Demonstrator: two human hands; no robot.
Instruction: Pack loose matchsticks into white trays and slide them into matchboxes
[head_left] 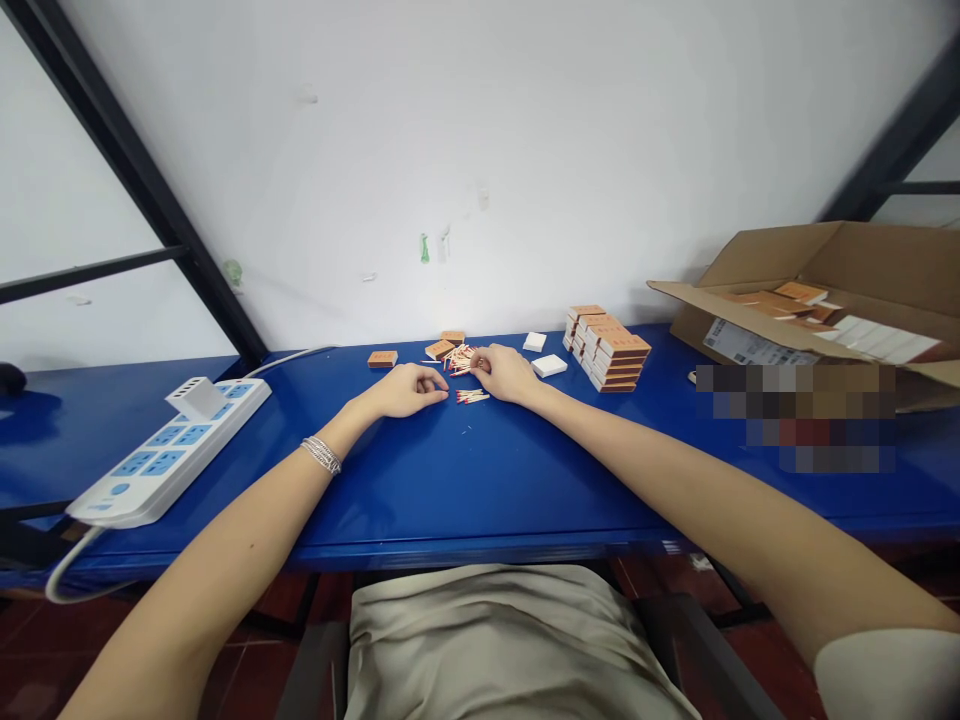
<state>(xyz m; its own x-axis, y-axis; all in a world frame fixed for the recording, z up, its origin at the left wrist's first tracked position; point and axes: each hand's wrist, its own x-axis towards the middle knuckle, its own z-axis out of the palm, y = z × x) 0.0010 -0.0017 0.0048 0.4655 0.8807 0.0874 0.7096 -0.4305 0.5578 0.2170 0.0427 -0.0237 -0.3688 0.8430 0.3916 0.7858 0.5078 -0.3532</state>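
My left hand [409, 390] rests on the blue table [480, 490] with its fingers curled, their tips beside a small group of red-tipped matches [472, 397]. My right hand [499, 372] lies just to the right of a loose heap of matches [458, 359], its fingertips at the heap's edge. Whether either hand holds a match is hidden. Beyond the hands lie several orange matchboxes [439, 349]. To the right stands a stack of matchboxes [607, 350], with white small boxes [549, 365] beside it.
A white power strip [169, 450] with blue sockets lies on the table at the left, its cable running over the front edge. An open cardboard box [810, 290] holding matchboxes sits at the right, partly behind a pixelated patch. A white wall stands behind the table.
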